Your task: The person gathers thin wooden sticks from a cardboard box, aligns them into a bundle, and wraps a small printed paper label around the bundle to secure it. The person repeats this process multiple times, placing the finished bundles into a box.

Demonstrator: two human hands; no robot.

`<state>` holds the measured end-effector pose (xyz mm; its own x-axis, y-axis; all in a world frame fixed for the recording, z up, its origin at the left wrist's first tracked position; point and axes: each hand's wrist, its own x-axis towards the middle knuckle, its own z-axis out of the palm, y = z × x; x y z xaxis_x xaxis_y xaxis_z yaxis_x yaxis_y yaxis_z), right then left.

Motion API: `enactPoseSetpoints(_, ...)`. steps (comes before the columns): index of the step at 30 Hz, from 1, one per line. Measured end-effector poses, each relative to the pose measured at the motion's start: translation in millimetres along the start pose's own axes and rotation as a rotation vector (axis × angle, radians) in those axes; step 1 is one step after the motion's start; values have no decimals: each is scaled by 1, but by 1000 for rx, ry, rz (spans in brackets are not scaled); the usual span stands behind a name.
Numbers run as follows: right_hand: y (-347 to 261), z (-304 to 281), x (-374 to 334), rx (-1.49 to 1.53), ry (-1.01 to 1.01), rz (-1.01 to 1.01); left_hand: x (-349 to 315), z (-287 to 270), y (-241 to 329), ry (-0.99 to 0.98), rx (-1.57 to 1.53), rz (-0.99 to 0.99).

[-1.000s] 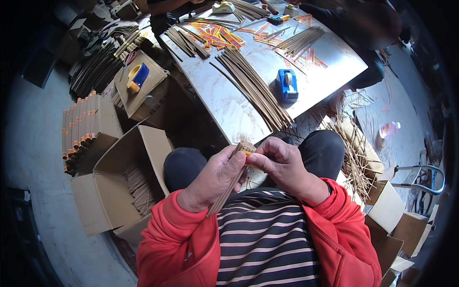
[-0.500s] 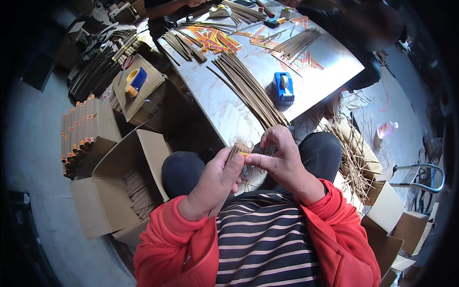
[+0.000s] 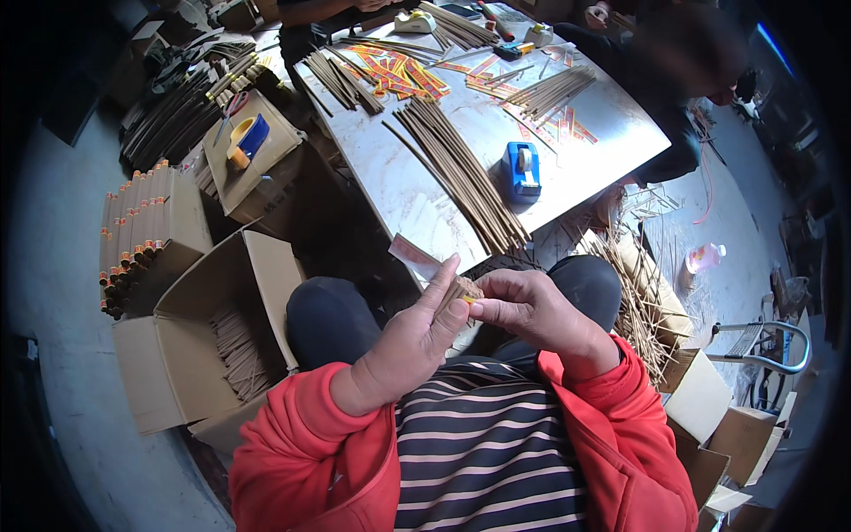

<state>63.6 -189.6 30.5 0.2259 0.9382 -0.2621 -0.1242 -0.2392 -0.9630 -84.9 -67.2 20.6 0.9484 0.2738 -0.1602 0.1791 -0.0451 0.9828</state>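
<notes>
Sticks (image 3: 453,297) sit bundled above the lap, near the desk (image 3: 412,202), with the left hand's (image 3: 403,337) grip closed around them; the right hand (image 3: 542,312), thumb and forefinger nearly together, pinches a yellow label (image 3: 469,300) at their end.

At the frame's centre, the left hand (image 3: 412,335) grips a bundle of brown sticks (image 3: 455,293); the right hand (image 3: 542,308) touches it. A blue tape dispenser (image 3: 522,174) stands above, an open cardboard box (image 3: 188,362) lower left.

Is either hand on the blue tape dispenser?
No: the blue tape dispenser sits on the table, apart from the left hand and right hand, both at the stick bundle.
</notes>
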Motion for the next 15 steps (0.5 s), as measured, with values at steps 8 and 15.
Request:
enactPoseSetpoints(8, 6, -9, 5, 199, -125, 1, -1, -2, 2, -129, -65, -120)
enactPoseSetpoints(15, 3, -26, 3, -25, -234, 39, 4, 4, -1, -262, -17, -91)
